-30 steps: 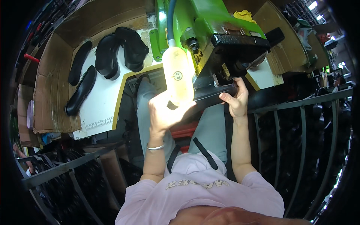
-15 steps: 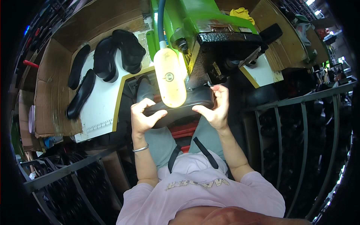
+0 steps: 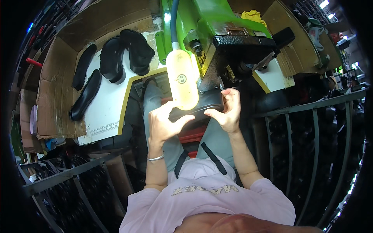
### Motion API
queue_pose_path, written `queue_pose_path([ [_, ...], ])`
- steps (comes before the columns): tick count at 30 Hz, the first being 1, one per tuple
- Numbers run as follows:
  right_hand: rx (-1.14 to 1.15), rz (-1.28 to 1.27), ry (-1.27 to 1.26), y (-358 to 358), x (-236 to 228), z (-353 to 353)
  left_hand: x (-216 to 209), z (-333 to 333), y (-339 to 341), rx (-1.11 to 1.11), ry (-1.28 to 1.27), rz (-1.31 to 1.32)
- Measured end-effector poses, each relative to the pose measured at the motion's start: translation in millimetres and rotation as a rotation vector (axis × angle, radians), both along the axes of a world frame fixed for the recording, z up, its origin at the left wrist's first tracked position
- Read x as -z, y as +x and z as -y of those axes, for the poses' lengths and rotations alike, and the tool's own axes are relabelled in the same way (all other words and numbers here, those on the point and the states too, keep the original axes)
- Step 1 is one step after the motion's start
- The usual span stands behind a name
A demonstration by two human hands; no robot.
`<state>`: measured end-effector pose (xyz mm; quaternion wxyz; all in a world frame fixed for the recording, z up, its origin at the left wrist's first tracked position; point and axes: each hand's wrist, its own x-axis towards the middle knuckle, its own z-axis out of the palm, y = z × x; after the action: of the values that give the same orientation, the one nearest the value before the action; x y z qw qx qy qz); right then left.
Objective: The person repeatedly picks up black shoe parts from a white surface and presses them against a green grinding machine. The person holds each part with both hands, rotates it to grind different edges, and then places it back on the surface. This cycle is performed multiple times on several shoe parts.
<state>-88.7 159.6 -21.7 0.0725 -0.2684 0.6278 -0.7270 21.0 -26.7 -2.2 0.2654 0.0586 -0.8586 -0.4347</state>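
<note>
A black shoe sole (image 3: 211,101) is held crosswise below the dark head of a green machine (image 3: 217,15). My left hand (image 3: 164,123) grips its left end, with the thumb along the near side and the fingers partly behind a lit yellow-white lamp (image 3: 183,79). My right hand (image 3: 229,110) pinches the right end, its fingertips up beside the machine's lower parts. The lamp hides some of the sole, and the point where sole and machine meet cannot be made out clearly.
On the left, a white board (image 3: 112,93) with a yellow edge bears several black soles (image 3: 112,58). Cardboard walls (image 3: 58,89) surround it. Metal racks (image 3: 314,136) filled with dark items flank me. A yellow cloth (image 3: 253,16) lies behind the machine, at the right.
My left hand has moved right along the sole, and less of its left end shows. My right hand has shifted only slightly. The whole view has shifted a little too.
</note>
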Motion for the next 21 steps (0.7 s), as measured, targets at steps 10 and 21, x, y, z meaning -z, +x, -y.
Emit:
queue_pose_path([
  [10,0.049,-0.038,0.012,16,8,26,100,-58,26,-0.231,0.729,-0.131],
  [21,-0.009,0.093,-0.121,26,18,-4,20,6,10,0.004,-0.222,-0.206],
])
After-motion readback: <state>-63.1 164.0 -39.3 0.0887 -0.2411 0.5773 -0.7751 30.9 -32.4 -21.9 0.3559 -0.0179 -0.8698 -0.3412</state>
